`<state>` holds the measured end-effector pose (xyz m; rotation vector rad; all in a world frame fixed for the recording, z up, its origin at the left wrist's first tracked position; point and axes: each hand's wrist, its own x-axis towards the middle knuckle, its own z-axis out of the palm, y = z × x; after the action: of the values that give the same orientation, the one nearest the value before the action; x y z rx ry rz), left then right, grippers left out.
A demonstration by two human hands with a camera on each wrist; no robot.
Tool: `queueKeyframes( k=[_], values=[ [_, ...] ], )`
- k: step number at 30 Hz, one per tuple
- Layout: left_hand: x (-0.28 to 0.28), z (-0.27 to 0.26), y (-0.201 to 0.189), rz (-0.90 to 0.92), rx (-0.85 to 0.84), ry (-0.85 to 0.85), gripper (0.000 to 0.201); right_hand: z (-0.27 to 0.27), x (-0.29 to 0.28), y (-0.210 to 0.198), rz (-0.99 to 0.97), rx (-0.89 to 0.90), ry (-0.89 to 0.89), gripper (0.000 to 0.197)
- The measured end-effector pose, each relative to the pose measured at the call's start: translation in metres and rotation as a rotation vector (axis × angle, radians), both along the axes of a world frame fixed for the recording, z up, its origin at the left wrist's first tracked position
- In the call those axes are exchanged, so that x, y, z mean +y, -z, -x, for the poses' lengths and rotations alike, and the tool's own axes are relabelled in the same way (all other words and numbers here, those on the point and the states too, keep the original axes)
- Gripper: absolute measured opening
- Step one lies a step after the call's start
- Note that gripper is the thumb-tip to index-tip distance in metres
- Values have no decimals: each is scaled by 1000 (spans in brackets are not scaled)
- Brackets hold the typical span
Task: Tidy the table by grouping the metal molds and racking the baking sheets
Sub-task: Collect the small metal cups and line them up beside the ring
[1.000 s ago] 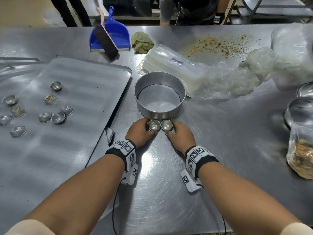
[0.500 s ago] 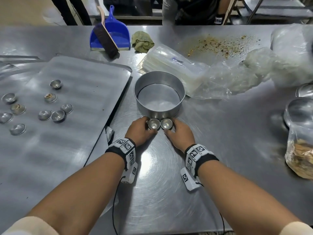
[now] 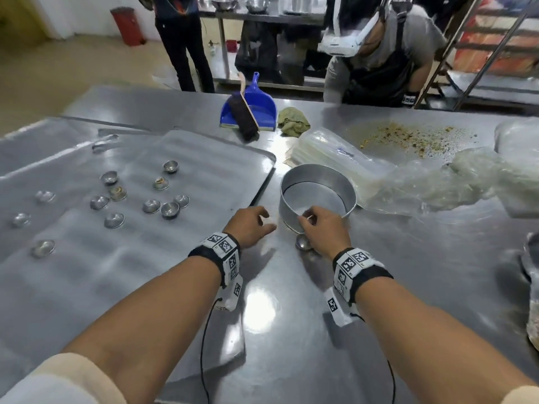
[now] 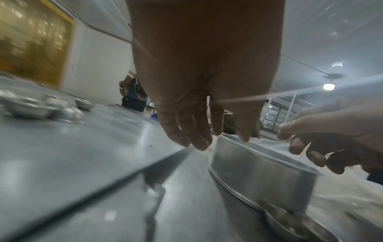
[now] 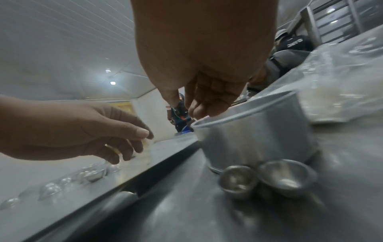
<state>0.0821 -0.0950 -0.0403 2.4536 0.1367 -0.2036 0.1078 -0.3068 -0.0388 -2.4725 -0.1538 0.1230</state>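
Both of my hands have let go of the two small molds (image 5: 267, 178) they were holding half a second ago; those cups now sit side by side, touching, at the foot of the round cake tin (image 3: 318, 193) in the middle of the head view. My left hand (image 3: 250, 225) has drifted toward the left, fingers loose and spread, holding nothing, hovering over the right edge of the big baking sheet (image 3: 204, 158). My right hand (image 3: 323, 228) hangs over the tin's near rim with fingertips drawn together; whether they pinch the rim or merely hover I cannot tell, and the right wrist view shows no object between them. About a dozen more small molds (image 3: 170, 209) lie scattered across the left half of the head view, some on that sheet, some on a sheet further left. As I judge it, the step is fetching the next cups to join the pair. I would send the left hand to the nearest cluster, pinch each cup by its rim, carry rather than slide it across the raised sheet edge, and set it down beside the pair without knocking them. The sheets can only be racked once emptied.
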Motion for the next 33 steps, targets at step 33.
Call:
queueKeyframes(
  k=[33],
  values=[
    [352, 84, 41, -115, 98, -407, 65, -18, 346, 44, 252, 211, -378, 68]
  ],
)
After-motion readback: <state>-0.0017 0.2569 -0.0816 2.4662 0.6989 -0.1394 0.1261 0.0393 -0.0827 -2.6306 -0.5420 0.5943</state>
